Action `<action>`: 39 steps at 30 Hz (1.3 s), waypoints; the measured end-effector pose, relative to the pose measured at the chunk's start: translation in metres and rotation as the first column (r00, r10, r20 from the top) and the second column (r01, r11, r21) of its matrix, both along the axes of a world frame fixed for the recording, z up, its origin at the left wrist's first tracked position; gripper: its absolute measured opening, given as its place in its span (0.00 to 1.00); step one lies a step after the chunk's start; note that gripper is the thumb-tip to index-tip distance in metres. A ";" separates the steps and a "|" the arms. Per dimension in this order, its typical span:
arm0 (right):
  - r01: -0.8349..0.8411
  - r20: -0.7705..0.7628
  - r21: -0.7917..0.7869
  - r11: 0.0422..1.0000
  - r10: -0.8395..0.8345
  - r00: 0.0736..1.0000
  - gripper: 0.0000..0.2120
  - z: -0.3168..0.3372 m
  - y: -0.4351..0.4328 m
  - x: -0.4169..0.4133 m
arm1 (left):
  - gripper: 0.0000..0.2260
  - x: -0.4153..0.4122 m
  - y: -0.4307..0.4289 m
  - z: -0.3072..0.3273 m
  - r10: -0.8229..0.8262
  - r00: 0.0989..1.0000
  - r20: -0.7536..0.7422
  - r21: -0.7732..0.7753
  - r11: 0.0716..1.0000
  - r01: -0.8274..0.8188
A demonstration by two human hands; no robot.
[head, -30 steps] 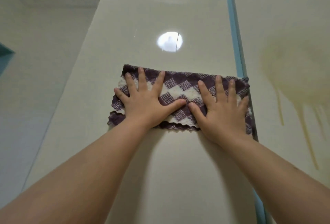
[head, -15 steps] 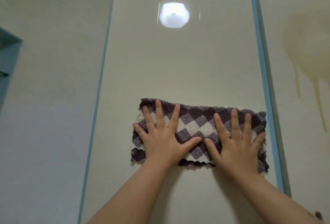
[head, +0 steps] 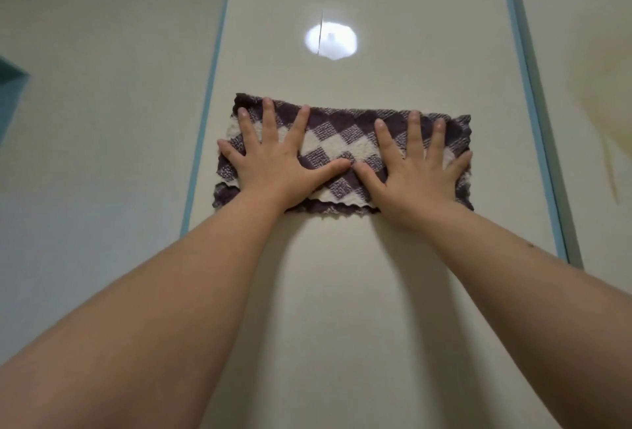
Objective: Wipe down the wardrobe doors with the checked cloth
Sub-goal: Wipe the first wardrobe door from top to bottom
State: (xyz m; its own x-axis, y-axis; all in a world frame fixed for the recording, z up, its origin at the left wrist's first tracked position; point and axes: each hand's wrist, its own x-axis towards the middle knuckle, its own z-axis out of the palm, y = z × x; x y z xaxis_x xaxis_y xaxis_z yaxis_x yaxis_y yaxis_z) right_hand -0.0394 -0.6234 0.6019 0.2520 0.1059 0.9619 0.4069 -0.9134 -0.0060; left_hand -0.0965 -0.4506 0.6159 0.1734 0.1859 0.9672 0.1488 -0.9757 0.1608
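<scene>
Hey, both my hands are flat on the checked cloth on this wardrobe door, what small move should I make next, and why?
Probably slide the cloth straight down the door with palms flat. The left hand and right hand press it spread out, and it nearly spans the door between the blue strips, so one vertical pass would likely cover the full width.

A cloth (head: pixel 342 141) lies flat against the middle wardrobe door (head: pixel 342 291) at the centre of the frame, between the left edge strip (head: pixel 205 114) and the right edge strip (head: pixel 526 86), nearer the left one. The left hand (head: pixel 273 168) rests on the cloth's left half and the right hand (head: pixel 417 172) on its right half, thumbs almost meeting. A reflected light spot (head: pixel 331 40) sits above the cloth. The left panel (head: pixel 102 120) and the right panel (head: pixel 581 52) flank the door.
</scene>
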 end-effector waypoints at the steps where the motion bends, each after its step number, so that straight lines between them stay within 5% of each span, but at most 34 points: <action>1: -0.002 0.008 -0.004 1.000 0.002 1.000 0.33 0.001 0.003 0.000 | 0.47 -0.001 0.003 -0.001 0.000 1.000 0.005 0.001 1.000 0.000; 8: -0.030 0.058 -0.003 1.000 0.030 0.998 0.34 -0.048 0.032 -0.008 | 0.45 -0.005 0.028 -0.056 0.011 0.998 0.066 -0.038 0.999 -0.008; 16: -0.111 0.096 -0.052 0.992 0.116 0.989 0.31 -0.152 0.054 -0.023 | 0.44 -0.021 0.043 -0.165 -0.007 0.999 -0.043 -0.125 0.992 0.002; 27: -0.032 0.072 -0.223 0.974 0.049 0.996 0.30 -0.299 0.035 -0.021 | 0.46 -0.041 0.025 -0.299 0.045 0.971 -0.233 -0.025 0.998 -0.053; 33: -0.062 -0.031 -0.140 0.988 0.059 0.998 0.34 -0.292 0.031 -0.030 | 0.44 -0.041 0.021 -0.297 0.008 0.967 -0.255 -0.113 0.993 -0.038; 39: -0.047 -0.040 -0.017 0.999 0.046 0.998 0.33 -0.195 0.001 -0.012 | 0.43 -0.011 -0.017 -0.213 -0.013 0.992 -0.127 -0.181 0.984 -0.010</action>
State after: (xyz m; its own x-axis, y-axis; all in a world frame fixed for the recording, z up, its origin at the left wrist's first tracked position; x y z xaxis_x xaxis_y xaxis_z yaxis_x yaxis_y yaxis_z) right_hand -0.0512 -0.6222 0.4066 0.2846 0.1354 0.9490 0.4489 -0.8935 -0.0071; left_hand -0.1076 -0.4672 0.4029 0.2929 0.3550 0.8878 0.1779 -0.9325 0.3142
